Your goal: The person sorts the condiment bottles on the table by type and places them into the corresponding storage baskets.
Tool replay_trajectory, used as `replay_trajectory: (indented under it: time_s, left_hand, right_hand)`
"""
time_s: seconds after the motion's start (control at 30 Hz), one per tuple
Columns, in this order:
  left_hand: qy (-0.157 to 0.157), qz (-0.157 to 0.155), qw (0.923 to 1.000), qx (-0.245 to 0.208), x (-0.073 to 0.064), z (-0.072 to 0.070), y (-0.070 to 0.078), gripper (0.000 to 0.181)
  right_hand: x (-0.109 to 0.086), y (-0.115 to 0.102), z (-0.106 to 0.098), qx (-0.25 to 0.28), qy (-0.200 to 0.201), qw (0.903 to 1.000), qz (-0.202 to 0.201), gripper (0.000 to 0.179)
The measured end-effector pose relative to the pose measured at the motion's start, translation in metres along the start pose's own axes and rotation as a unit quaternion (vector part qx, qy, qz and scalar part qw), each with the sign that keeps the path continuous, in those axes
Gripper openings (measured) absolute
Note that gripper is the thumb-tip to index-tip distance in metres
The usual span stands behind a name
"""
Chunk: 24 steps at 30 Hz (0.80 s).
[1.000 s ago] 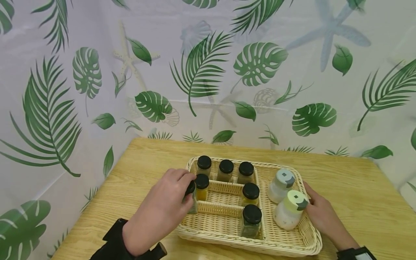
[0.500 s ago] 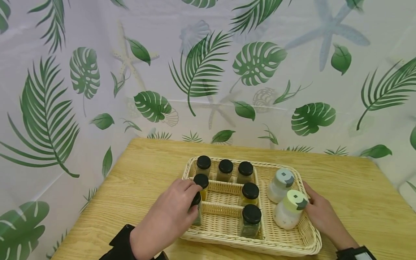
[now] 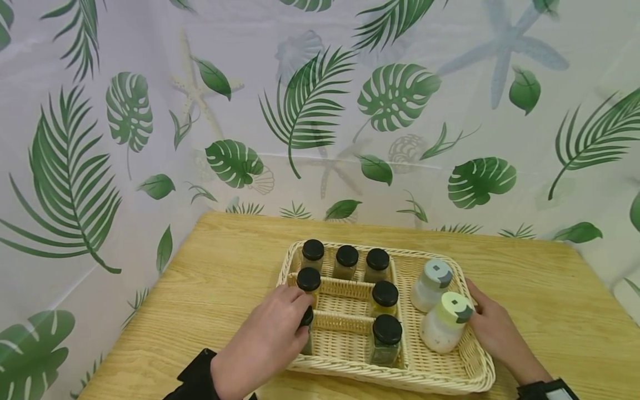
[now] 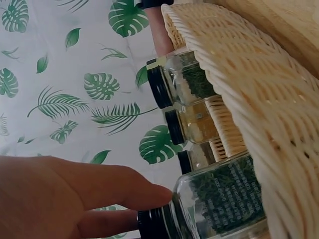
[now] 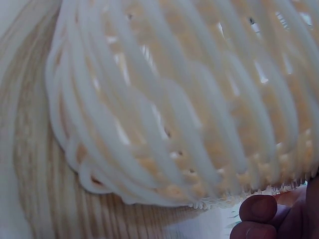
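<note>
The left hand (image 3: 260, 344) holds a small glass jar (image 3: 306, 333) by its black cap, with the fingers (image 4: 124, 191) curled round the cap. The jar stands at the left end of the nearest compartment of the wicker basket (image 3: 450, 383), just behind the near rim. In the left wrist view it is filled with green dried herbs. I judge that the step in hand is the setting down of this jar into its compartment, and it seems almost finished, since the jar looks upright and low in the basket. The next move calls for loosening the fingers without tipping the jar, and for lifting the hand straight up, because the yellow jar (image 3: 309, 282) stands just behind it.

The right hand (image 3: 492, 328) rests against the right rim of the basket, touching it from outside. Its fingers lie partly behind the bottles, so I cannot tell if they grip the rim or only press on it.

Counted: seven small jars with black caps, namely three in the far row, two in the middle row and two in the near row, the held one included. Two larger white bottles stand in the right compartment, one with a grey-blue cap (image 3: 436, 273) and one with a light green cap (image 3: 454, 309). There is one basket, on one wooden surface (image 3: 225, 250).
</note>
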<state>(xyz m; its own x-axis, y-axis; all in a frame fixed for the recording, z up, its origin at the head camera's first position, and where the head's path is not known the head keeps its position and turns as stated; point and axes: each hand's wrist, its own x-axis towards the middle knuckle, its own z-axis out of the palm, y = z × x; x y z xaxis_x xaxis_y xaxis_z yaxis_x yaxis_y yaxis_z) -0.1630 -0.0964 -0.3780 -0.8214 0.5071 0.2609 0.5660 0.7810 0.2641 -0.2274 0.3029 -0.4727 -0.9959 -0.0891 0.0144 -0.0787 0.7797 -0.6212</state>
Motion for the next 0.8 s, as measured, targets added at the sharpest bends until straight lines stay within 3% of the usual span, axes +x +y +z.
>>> replay_trajectory:
  time_s: [0.2, 0.53, 0.8]
  left_hand:
    - [-0.006, 0.004, 0.9999, 0.009, -0.002, 0.005, -0.004, 0.036]
    - [0.024, 0.035, 0.9977, 0.053, 0.002, 0.016, -0.008, 0.035]
    - [0.032, 0.038, 0.9973, 0.054, 0.004, 0.023, -0.010, 0.034]
  right_hand:
    - [0.000, 0.000, 0.000, 0.004, -0.004, 1.0000, 0.001, 0.061]
    - [0.000, -0.001, -0.001, 0.009, -0.006, 0.9999, 0.002, 0.061]
    - [0.000, 0.000, -0.002, 0.004, -0.012, 0.9999, 0.010, 0.060]
